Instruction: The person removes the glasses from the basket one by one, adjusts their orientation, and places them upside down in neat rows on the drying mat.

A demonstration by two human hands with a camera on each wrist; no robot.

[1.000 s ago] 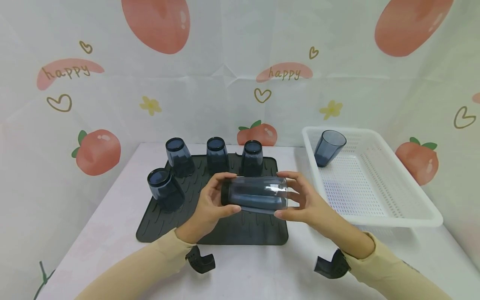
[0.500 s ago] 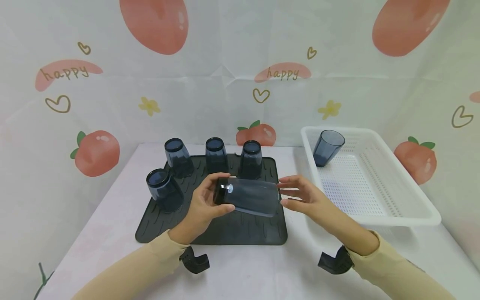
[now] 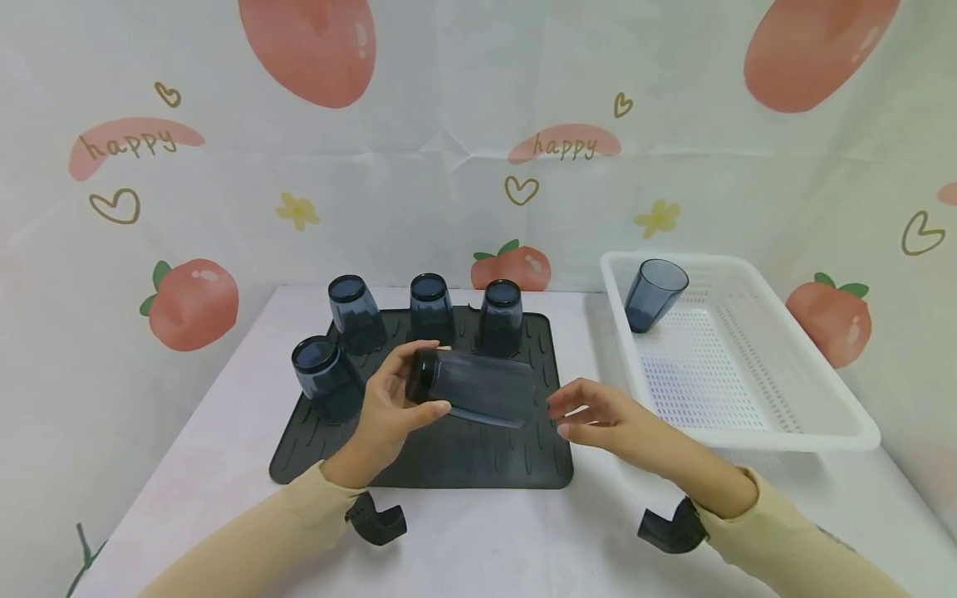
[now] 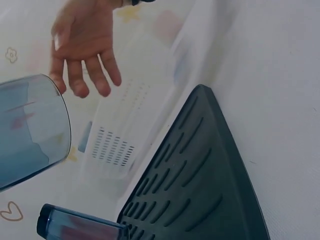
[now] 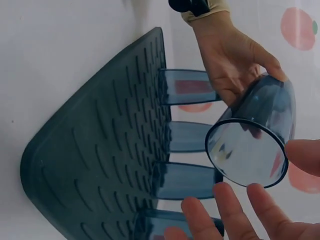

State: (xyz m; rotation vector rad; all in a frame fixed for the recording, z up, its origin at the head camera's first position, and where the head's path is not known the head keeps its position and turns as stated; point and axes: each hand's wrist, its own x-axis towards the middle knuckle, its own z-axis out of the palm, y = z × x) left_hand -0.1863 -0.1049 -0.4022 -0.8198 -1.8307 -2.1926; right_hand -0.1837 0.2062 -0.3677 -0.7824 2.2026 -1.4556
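My left hand [image 3: 385, 415] grips a blue-tinted drinking glass [image 3: 478, 386] by its thick base. The glass lies sideways in the air above the black ridged drying mat [image 3: 478, 469], its open mouth toward the right. My right hand [image 3: 598, 415] is just off that mouth, fingers slightly bent and holding nothing. In the right wrist view, the glass rim [image 5: 212, 125] faces the camera, with the right fingertips [image 5: 257, 192] close to it. Several matching glasses stand upside down on the mat, among them a front left one [image 3: 329, 382] and a back right one [image 3: 501, 320].
At the right sits a white perforated plastic basket [image 3: 777, 440]. One more blue glass [image 3: 658, 291] leans inside its back left corner. A white cloth backdrop [image 3: 419, 191] printed with fruit and hearts rises behind the table [image 3: 486, 548].
The right hand has let go of the glass's mouth end and dropped slightly. My left hand has carried the glass a little to the left. Mat, basket and other glasses stay put.
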